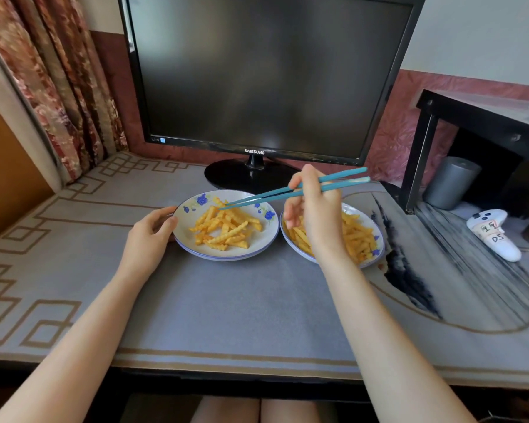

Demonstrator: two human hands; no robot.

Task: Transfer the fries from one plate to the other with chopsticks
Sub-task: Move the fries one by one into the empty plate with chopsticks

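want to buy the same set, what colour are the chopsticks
Teal blue, both chopsticks; the head view shows it best.

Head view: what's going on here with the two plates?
A seated person holds a pair of blue chopsticks in the right hand, tips reaching onto the crinkle-cut fries on the left white blue-flowered plate. The left hand grips that plate's near rim. The matching right white plate beside it also holds fries, partly hidden behind the right hand. Whether the tips have pinched a fry is unclear.
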